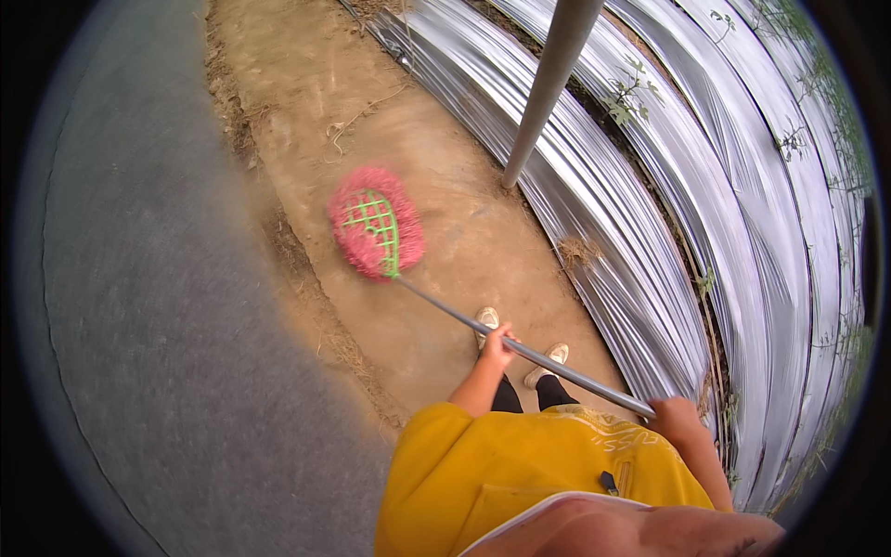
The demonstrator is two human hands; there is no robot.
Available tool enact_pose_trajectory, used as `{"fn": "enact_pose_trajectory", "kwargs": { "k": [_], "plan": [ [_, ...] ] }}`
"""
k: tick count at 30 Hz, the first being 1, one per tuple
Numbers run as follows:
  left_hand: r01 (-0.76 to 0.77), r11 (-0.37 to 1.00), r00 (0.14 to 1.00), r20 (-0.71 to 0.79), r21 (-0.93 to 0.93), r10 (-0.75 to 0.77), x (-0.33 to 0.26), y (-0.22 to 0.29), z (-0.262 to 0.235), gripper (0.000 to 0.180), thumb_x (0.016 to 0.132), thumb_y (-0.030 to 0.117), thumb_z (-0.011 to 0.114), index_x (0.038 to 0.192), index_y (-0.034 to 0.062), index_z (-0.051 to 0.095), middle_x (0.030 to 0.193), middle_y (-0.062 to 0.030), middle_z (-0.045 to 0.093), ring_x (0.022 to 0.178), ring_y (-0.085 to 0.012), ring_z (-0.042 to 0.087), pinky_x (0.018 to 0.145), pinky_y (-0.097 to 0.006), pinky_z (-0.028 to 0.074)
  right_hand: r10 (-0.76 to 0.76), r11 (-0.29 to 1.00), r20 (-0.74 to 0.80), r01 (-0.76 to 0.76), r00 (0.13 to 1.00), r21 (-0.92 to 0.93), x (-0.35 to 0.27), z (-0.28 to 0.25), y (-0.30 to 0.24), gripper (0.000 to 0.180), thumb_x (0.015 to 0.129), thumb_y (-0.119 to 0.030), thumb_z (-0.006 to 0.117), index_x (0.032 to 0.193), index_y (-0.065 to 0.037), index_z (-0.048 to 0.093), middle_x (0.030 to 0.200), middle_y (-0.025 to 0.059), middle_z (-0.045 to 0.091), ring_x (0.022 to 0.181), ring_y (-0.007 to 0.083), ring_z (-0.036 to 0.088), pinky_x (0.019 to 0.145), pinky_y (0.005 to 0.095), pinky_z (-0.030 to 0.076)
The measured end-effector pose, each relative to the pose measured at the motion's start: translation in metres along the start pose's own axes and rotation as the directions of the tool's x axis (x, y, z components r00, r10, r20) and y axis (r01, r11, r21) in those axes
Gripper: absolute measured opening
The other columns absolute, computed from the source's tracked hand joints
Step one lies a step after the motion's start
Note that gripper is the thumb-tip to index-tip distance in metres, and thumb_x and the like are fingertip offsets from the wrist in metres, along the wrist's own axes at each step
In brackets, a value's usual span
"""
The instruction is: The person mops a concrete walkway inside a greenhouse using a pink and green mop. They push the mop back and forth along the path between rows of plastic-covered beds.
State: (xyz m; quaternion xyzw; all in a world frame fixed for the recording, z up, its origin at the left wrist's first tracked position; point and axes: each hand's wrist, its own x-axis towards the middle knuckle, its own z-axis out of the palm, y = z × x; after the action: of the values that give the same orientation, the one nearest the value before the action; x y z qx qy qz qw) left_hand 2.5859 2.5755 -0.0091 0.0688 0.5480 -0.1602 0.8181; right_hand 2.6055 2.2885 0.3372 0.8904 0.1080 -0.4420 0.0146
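A long-handled broom (594, 383) slants across in front of me, its grey metal pole running from my right side up to the left. Its head is a round, fuzzy mass of pink bristles (409, 209) backed by a bright green lattice frame (376, 223), over the bare soil. My left hand (498, 345) is closed around the middle of the pole, above my shoes. Close to the pole's near end, my right hand (675, 420) is wrapped around it by my right hip. Slight blur softens the bristles.
Grey pavement (186, 325) borders the brown dirt strip (445, 158) on the left. Rows of silver plastic sheeting (575, 176) with small plants (631, 97) lie to the right. An upright metal post (548, 84) stands at the sheeting's edge. Dry stems (577, 251) lie near it.
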Motion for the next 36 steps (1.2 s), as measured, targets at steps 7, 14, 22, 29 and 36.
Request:
{"fn": "enact_pose_trajectory", "kwargs": {
  "k": [7, 14, 22, 29, 36],
  "plan": [
    [-0.237, 0.967, 0.947, -0.244, -0.091, 0.209, -0.042, 0.087, 0.016, 0.022, 0.075, 0.008, 0.053, 0.06, 0.0105, 0.037, 0.051, -0.0022, 0.035, 0.043, -0.0169, 0.035, 0.043, -0.031, 0.037, -0.112, 0.993, -0.177, 0.107, 0.978, -0.039, 0.037, -0.025, -0.036, 0.024, 0.062, -0.026, 0.069, 0.078, -0.013, 0.057, 0.062, 0.0105, 0.058, 0.061, 0.0311, 0.057, 0.055, 0.0424, 0.044],
    [0.168, 0.97, 0.983, 0.099, -0.174, -0.152, -0.084, -0.039, 0.119, 0.019, 0.074, 0.009, 0.059, 0.062, 0.0062, 0.044, 0.055, -0.0079, 0.044, 0.055, -0.0235, 0.048, 0.056, -0.035, 0.044, 0.113, 0.954, -0.437, -0.22, 0.892, -0.202, -0.09, -0.072, 0.039, 0.011, 0.06, -0.012, 0.063, 0.066, -0.008, 0.055, 0.054, 0.0127, 0.054, 0.055, 0.0331, 0.054, 0.05, 0.0426, 0.041],
    [0.426, 0.895, 0.89, 0.242, -0.134, -0.387, -0.111, -0.105, 0.156, 0.023, 0.076, 0.015, 0.063, 0.059, 0.0071, 0.05, 0.055, -0.0052, 0.048, 0.06, -0.0227, 0.053, 0.069, -0.034, 0.05, 0.242, 0.849, 0.005, -0.209, 0.97, -0.485, -0.141, -0.18, 0.063, 0.03, 0.076, -0.034, 0.054, 0.096, -0.011, 0.054, 0.069, 0.0125, 0.061, 0.06, 0.0284, 0.059, 0.054, 0.0418, 0.046],
    [-0.014, 0.939, 0.996, 0.083, -0.343, 0.045, -0.085, 0.056, 0.038, 0.025, 0.076, 0.014, 0.06, 0.055, 0.0096, 0.047, 0.051, -0.0066, 0.051, 0.048, -0.0207, 0.049, 0.055, -0.036, 0.045, -0.044, 0.947, -0.014, 0.037, 0.999, -0.32, 0.015, -0.146, -0.06, 0.02, 0.064, -0.023, 0.067, 0.077, -0.009, 0.058, 0.062, 0.0119, 0.058, 0.059, 0.0318, 0.057, 0.056, 0.0414, 0.045],
    [-0.283, 0.841, 0.952, -0.241, -0.461, 0.188, -0.104, 0.129, 0.047, 0.022, 0.076, 0.011, 0.057, 0.064, 0.011, 0.039, 0.055, -0.0029, 0.038, 0.044, -0.0189, 0.036, 0.046, -0.032, 0.037, -0.238, 0.943, -0.265, 0.157, 0.934, -0.295, 0.06, -0.137, -0.083, 0.012, 0.068, -0.019, 0.064, 0.071, -0.01, 0.057, 0.059, 0.009, 0.057, 0.056, 0.0295, 0.057, 0.052, 0.0397, 0.043]
  ]
}}
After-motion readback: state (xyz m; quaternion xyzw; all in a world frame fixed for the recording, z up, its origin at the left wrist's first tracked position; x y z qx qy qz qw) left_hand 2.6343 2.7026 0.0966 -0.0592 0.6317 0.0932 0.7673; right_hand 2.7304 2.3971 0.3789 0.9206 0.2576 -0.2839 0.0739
